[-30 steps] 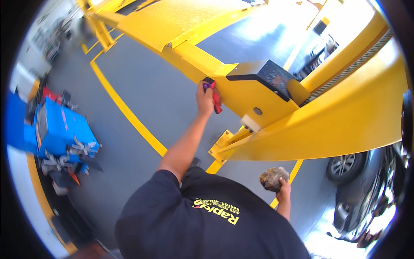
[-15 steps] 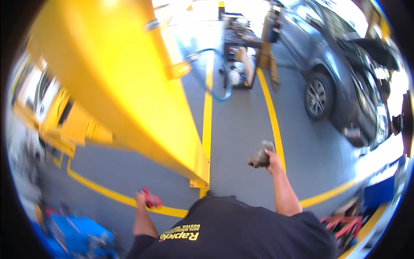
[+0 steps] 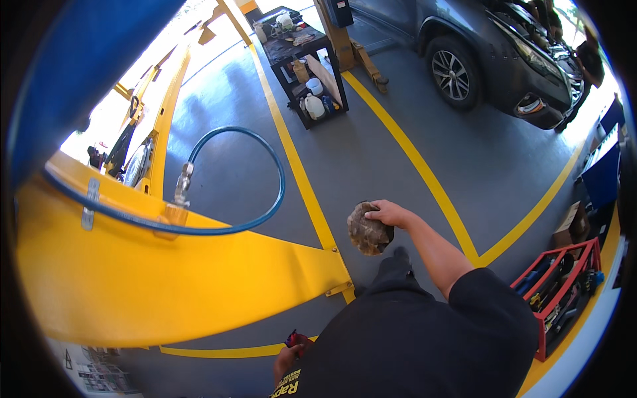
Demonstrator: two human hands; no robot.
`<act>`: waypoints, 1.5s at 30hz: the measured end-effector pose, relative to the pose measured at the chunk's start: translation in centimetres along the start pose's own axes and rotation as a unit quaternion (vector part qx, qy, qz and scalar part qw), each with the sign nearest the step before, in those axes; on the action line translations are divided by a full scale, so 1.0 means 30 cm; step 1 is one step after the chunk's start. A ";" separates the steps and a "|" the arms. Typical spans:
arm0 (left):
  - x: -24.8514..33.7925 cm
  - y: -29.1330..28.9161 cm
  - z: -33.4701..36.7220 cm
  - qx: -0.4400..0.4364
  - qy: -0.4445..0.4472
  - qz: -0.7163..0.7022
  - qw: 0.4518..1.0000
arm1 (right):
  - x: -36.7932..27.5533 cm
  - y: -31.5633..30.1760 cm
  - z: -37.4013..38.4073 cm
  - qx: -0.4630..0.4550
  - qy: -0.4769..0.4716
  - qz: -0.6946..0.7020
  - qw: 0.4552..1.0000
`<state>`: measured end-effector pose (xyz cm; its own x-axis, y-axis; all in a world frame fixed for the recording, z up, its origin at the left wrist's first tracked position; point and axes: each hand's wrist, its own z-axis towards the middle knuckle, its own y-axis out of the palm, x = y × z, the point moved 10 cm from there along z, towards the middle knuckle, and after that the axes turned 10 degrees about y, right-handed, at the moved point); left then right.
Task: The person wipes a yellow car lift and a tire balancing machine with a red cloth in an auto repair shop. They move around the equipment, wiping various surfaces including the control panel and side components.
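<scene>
My right hand point(image 3: 386, 213) is out in front of my body, closed on a mottled brown-grey bundle point(image 3: 367, 232) that looks like a dirty rag. Its thumb lies over the top edge. Low at my left side, my left hand point(image 3: 285, 360) is wrapped round a small red and black object point(image 3: 298, 339); its kind is hard to make out because my shirt and fingers cover part of it.
A yellow lift post point(image 3: 199, 278) fills the left, with a blue hose point(image 3: 282, 179) looped beside it. Ahead stands a black cart point(image 3: 308, 73) carrying bottles and rags. A dark grey car point(image 3: 491, 60) is at the far right, and a red tool rack point(image 3: 561, 285) at near right.
My view has swung round the yellow post, and the blue hose now shows close by. The rag-like bundle has come nearer my body. Both hands keep their hold.
</scene>
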<state>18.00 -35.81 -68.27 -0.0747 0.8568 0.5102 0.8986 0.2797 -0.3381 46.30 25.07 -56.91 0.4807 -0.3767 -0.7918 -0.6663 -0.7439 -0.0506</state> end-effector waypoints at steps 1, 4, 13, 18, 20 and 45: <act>-0.007 -0.004 -0.017 0.015 -0.015 -0.001 1.000 | -0.016 -0.032 0.052 -0.001 -0.015 -0.096 0.995; 0.015 0.021 -0.032 0.058 -0.052 -0.015 0.997 | -0.050 -0.179 0.246 -0.030 0.033 -0.222 0.974; 0.211 0.534 -0.067 0.135 -0.082 -0.136 0.978 | -1.238 -0.856 0.745 -0.005 -0.145 0.216 0.965; 0.346 0.818 -0.068 0.139 -0.087 -0.170 0.972 | -1.655 -0.726 0.852 -0.139 -0.193 0.165 0.957; 0.376 0.873 -0.065 0.142 -0.093 -0.173 0.970 | -1.597 -0.602 0.896 -0.159 -0.182 0.098 0.965; -0.064 0.667 -0.288 0.231 0.003 -0.420 0.878 | 0.560 0.278 0.295 -0.214 0.169 -0.228 0.935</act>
<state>39.87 -35.61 -69.19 -0.6244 0.2618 0.7359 0.2560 0.9587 -0.1239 43.77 17.41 -76.03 0.8605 -0.0650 -0.5053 -0.0934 -0.9951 -0.0312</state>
